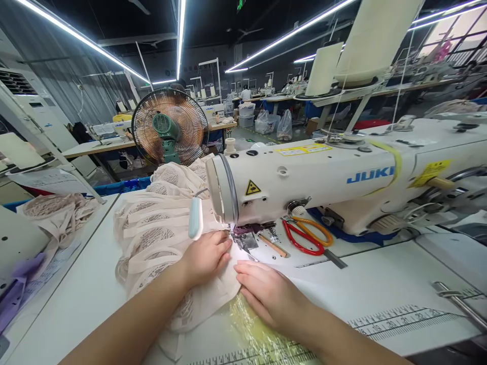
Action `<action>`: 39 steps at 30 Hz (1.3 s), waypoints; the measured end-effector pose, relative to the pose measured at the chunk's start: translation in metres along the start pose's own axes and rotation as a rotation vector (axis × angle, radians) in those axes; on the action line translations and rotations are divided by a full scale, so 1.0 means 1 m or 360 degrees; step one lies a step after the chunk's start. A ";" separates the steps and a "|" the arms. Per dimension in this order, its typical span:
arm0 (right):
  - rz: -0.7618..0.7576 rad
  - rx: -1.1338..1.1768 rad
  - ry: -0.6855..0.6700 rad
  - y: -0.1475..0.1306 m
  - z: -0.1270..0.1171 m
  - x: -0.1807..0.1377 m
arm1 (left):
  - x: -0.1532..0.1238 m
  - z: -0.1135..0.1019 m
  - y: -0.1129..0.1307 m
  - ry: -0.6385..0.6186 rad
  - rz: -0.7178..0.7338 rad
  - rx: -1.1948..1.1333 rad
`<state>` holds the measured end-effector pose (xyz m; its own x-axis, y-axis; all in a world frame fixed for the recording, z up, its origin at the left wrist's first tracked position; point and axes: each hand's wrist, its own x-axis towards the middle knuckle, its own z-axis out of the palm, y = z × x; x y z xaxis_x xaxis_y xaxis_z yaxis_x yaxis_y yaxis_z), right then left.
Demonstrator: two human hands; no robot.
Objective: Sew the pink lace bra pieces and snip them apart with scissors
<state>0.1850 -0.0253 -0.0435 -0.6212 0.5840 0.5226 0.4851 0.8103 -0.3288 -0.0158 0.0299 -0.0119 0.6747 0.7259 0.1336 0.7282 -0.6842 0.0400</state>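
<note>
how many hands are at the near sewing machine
2: the left hand on the beige fabric, the right hand at the fabric's right edge. Both are in plain view.

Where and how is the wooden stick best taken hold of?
Probably pinch the stick by its near end, from the near side, where the right hand is: it is thin and lies slanted, that end pointing away from the metal plate, the other close to it.
</note>
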 end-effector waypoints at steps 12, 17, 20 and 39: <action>0.0310 -0.0184 -0.0048 0.000 -0.011 -0.002 | -0.029 -0.009 0.060 0.0145 0.0241 0.0053; 0.0320 -0.0081 -0.0117 0.002 -0.010 -0.004 | -0.037 -0.001 0.042 0.0301 0.0429 0.0145; 0.0331 -0.0093 -0.0129 0.002 -0.011 -0.003 | -0.034 -0.005 0.031 0.0281 0.0498 0.0142; 0.0300 -0.0249 -0.0299 -0.001 -0.008 -0.004 | -0.017 0.004 -0.005 0.0265 0.0527 0.0235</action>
<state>0.1926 -0.0289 -0.0389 -0.6074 0.7338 0.3043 0.6822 0.6781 -0.2736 -0.0302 0.0211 -0.0184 0.8561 0.4380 0.2744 0.4920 -0.8532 -0.1732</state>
